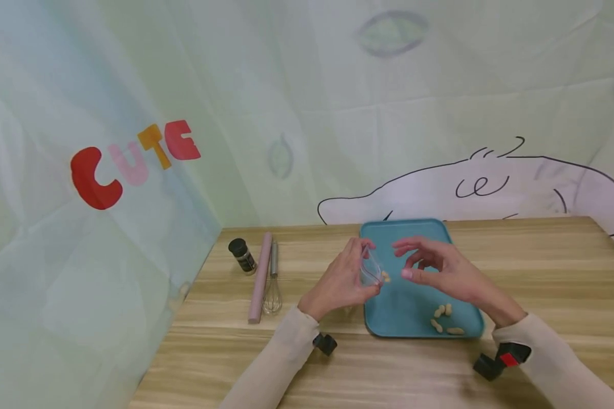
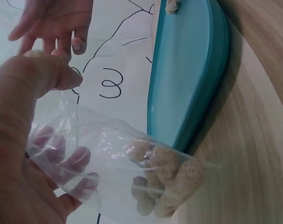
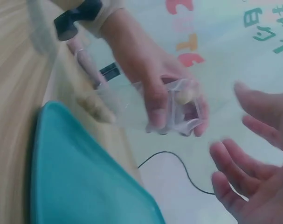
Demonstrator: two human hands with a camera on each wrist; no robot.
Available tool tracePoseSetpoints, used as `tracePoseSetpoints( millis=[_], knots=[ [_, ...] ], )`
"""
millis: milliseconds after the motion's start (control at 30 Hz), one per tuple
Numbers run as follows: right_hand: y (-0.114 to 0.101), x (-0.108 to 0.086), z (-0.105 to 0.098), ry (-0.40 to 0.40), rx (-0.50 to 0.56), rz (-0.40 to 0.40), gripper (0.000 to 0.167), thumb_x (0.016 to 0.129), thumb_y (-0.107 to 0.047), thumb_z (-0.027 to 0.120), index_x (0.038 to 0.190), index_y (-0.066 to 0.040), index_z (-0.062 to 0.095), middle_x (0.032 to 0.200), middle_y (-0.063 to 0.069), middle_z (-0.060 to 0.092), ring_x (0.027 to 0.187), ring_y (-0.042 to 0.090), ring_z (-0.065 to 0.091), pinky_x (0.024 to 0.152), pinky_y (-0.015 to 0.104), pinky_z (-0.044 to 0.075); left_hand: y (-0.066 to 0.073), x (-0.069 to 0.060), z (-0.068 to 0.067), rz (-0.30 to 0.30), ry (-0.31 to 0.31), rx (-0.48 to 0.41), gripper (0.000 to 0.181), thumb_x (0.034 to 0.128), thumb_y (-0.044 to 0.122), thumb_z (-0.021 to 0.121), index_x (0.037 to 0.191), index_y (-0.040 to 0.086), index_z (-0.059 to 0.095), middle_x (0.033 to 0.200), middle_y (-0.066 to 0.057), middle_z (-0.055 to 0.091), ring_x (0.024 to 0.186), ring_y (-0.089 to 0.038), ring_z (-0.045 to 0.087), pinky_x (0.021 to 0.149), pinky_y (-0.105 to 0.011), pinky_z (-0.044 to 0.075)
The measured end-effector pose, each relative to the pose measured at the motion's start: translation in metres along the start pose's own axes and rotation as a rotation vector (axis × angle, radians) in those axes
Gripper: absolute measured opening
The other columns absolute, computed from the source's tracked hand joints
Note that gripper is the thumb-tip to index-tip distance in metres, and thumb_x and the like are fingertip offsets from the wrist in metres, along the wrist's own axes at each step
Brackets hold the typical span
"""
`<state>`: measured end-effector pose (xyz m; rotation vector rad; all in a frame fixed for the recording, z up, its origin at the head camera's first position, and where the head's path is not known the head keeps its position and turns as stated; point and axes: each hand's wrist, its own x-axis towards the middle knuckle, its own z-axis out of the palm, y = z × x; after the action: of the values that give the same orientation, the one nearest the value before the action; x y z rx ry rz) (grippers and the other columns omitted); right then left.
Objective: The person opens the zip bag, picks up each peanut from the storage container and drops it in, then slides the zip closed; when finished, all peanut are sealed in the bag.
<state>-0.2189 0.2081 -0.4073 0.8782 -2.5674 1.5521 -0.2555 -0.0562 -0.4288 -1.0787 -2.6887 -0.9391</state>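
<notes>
My left hand (image 1: 340, 278) grips a clear plastic bag (image 1: 370, 268) by its mouth, which is spread between thumb and fingers. Several unshelled peanuts (image 2: 167, 175) lie in the bottom of the bag in the left wrist view. One pale peanut (image 3: 184, 96) shows at the bag's mouth in the right wrist view. To the right of the bag, over the blue tray (image 1: 404, 318), my right hand (image 1: 442, 268) hovers with loosely bent fingers and nothing between them. More peanuts (image 1: 442, 311) lie on the tray's near right part, below the right hand.
On the left of the wooden table (image 1: 204, 352) stand a black-capped jar (image 1: 243, 257), a pink rolling pin (image 1: 260, 278) and a metal whisk (image 1: 273, 284). A printed cloth (image 1: 297, 113) hangs behind the table and along its left side.
</notes>
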Motion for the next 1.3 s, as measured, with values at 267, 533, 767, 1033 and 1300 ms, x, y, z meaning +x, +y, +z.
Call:
tracePoseSetpoints(
  millis=[267,533,767,1033,1300],
  knots=[
    [0.007,-0.007,0.000,0.086,-0.027,0.087,0.043,0.105,-0.018,0.069,0.146,-0.011,0.060,0.143,0.016,0.067,0.108,0.004,0.067,0.092,0.025,0.058,-0.001,0.000,0.002,0.008,-0.006,0.002,0.072,0.0862,0.028,0.080,0.144,0.009,0.042,0.132,-0.010,0.054,0.122,-0.030,0.061,0.100,-0.035,0.057],
    [0.020,-0.015,-0.006,-0.006,-0.114,0.123,0.030,0.103,-0.020,0.072,0.130,-0.008,0.071,0.124,0.013,0.075,0.103,0.007,0.067,0.088,0.025,0.057,-0.001,0.000,0.002,0.013,-0.008,0.000,0.071,0.0858,0.025,0.081,0.143,0.008,0.042,0.131,-0.011,0.053,0.122,-0.029,0.061,0.100,-0.035,0.057],
    [0.034,-0.019,-0.001,-0.230,-0.219,0.083,0.021,0.098,-0.022,0.078,0.116,-0.012,0.077,0.111,0.000,0.079,0.100,0.009,0.069,0.084,0.028,0.056,0.000,0.001,0.003,0.002,-0.021,-0.004,0.072,0.0860,0.025,0.081,0.144,0.009,0.041,0.130,-0.010,0.053,0.123,-0.031,0.061,0.102,-0.036,0.057],
    [0.045,-0.022,0.008,-0.342,-0.302,0.014,0.014,0.092,-0.018,0.083,0.106,-0.018,0.080,0.105,-0.007,0.076,0.100,0.013,0.070,0.087,0.031,0.057,0.000,0.001,0.002,-0.001,-0.019,-0.009,0.071,0.0862,0.026,0.080,0.144,0.011,0.042,0.132,-0.010,0.053,0.123,-0.033,0.062,0.102,-0.037,0.057],
    [0.043,-0.022,0.014,-0.292,-0.377,0.003,0.008,0.091,-0.018,0.083,0.097,-0.022,0.078,0.096,-0.012,0.072,0.091,0.005,0.062,0.080,0.029,0.050,0.001,0.001,0.001,0.010,-0.009,0.003,0.070,0.0855,0.026,0.080,0.143,0.009,0.043,0.130,-0.011,0.055,0.122,-0.032,0.063,0.100,-0.038,0.057]
  ],
)
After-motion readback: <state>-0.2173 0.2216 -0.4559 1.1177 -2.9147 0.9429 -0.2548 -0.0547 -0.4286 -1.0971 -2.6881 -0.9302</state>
